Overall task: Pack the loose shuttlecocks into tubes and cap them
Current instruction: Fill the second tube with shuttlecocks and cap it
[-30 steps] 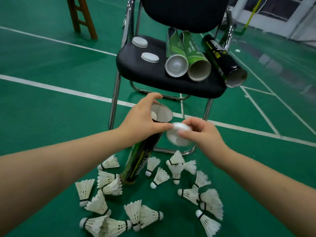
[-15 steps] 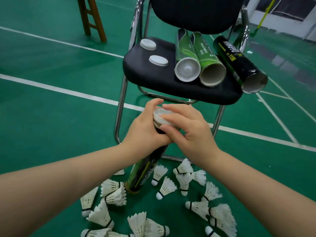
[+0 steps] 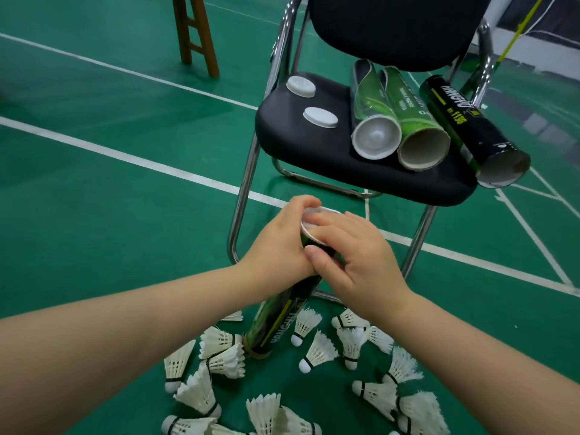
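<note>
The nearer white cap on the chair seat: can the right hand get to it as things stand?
Probably yes, once freed. The nearer white cap lies uncovered on the chair seat, nothing over it, but the right hand is pressing a cap onto the black tube.

Loose shuttlecocks scattered on a green court floor below the grip.

Beyond the grip, a black chair stands on the floor; its seat carries two white caps and three tubes lying side by side.

I see shuttlecocks crowding the floor round the tube; the chair blocks ahead; left floor lies open.
</note>
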The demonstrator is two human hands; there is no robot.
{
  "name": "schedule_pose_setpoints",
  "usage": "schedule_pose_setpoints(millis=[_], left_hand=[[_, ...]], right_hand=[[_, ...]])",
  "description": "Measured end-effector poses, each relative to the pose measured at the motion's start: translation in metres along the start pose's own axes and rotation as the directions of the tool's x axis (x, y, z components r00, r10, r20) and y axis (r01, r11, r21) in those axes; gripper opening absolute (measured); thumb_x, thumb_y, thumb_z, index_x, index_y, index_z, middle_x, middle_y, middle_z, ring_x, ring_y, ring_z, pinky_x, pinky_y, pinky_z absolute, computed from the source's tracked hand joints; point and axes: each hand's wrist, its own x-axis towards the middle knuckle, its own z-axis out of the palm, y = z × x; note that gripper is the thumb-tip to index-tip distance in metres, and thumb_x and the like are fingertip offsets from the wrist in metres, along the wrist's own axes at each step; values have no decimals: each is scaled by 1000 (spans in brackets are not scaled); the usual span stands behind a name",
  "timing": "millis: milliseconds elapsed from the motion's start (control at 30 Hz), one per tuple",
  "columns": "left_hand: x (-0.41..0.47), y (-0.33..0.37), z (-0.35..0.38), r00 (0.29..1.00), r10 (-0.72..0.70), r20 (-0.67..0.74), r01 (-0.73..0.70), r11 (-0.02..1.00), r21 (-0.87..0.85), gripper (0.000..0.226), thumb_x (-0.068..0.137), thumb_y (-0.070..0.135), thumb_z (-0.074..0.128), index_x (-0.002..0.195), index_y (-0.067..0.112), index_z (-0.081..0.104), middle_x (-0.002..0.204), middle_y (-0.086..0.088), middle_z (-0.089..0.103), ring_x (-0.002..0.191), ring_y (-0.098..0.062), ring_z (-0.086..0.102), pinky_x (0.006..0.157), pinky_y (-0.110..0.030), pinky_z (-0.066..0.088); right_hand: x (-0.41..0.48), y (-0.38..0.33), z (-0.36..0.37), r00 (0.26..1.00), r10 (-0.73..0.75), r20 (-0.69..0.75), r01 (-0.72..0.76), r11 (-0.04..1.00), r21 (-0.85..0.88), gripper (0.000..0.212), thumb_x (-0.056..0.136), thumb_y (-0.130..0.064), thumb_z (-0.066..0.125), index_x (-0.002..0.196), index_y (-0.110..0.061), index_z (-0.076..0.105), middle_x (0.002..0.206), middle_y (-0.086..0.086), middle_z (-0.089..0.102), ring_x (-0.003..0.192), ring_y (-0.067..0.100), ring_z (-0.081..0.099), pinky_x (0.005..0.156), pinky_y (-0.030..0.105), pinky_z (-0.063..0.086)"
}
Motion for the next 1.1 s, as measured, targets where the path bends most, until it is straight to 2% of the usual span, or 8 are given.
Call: schedule_pose_setpoints(millis=[267, 433, 567, 700, 800, 967, 1033, 1100], left_hand=[[2, -4, -15, 999, -16, -38, 18, 997, 72, 59, 73, 21, 69, 124, 24, 41, 109, 12, 54, 94, -4, 52, 73, -5, 37], [9, 0, -31, 998, 43, -42, -27, 944, 328, 62, 72, 32, 73, 123, 12, 43, 118, 3, 43, 100, -10, 45, 71, -11, 30], [15, 8, -54, 997, -70, 20, 49, 852, 522, 75, 77, 36, 66, 140, 24, 28, 127, -3, 40, 101, -20, 45, 82, -26, 37], [14, 3, -75, 988, -153, 22, 120, 849, 515, 62, 80, 34, 60, 138, 35, 36, 125, -4, 38, 96, -19, 43, 81, -24, 35], [18, -9, -90, 978, -189, -90, 210, 866, 454, 54, 82, 34, 58, 133, 33, 44, 123, -7, 42, 97, -21, 43, 81, -25, 33], [20, -28, -126, 899, -325, -293, 377, 915, 142, 57, 72, 39, 59, 128, 29, 53, 129, -4, 53, 107, -27, 55, 84, -39, 53], [20, -37, -137, 860, -371, -350, 410, 911, 43, 46, 81, 28, 61, 126, 29, 54, 124, -5, 54, 97, -26, 57, 73, -39, 56], [21, -42, -145, 838, -396, -374, 419, 908, -22, 41, 84, 23, 60, 125, 27, 55, 119, -7, 57, 94, -24, 57, 66, -35, 55]], right_hand=[[8, -8, 11, 999, 22, 43, -22, 1000, -19, 35, 90, -30, 44, 105, -10, 68, 122, 0, 63, 121, 10, 46, 107, 14, 20], [8, -14, 14, 977, 163, 138, -189, 961, 200, 51, 87, -45, 38, 134, -28, 43, 142, -17, 35, 136, 0, 24, 112, 15, 15], [-14, -4, 24, 778, 622, 86, -581, 661, 476, 51, 87, -47, 46, 136, -41, 30, 137, -30, 33, 131, -4, 29, 112, 24, 25], [-69, 18, 64, 504, 722, 474, -854, 501, 144, 57, 94, -40, 47, 145, -24, 27, 151, -5, 30, 137, 13, 30, 113, 36, 26], [-101, 24, 96, 233, 736, 636, -969, 226, 94, 61, 95, -44, 43, 146, -19, 24, 153, 1, 28, 137, 21, 31, 111, 37, 27], [-114, 18, 131, -17, 696, 718, -903, -319, 288, 53, 94, -51, 40, 135, -17, 36, 130, 8, 50, 121, 26, 45, 110, 43, 28], [-115, 19, 138, -24, 633, 774, -732, -538, 417, 54, 94, -49, 42, 138, -19, 35, 136, 12, 49, 123, 30, 47, 108, 48, 28], [-113, 22, 137, -3, 650, 760, -607, -605, 515, 53, 95, -40, 46, 140, -15, 35, 137, 14, 49, 122, 33, 50, 107, 48, 32]])
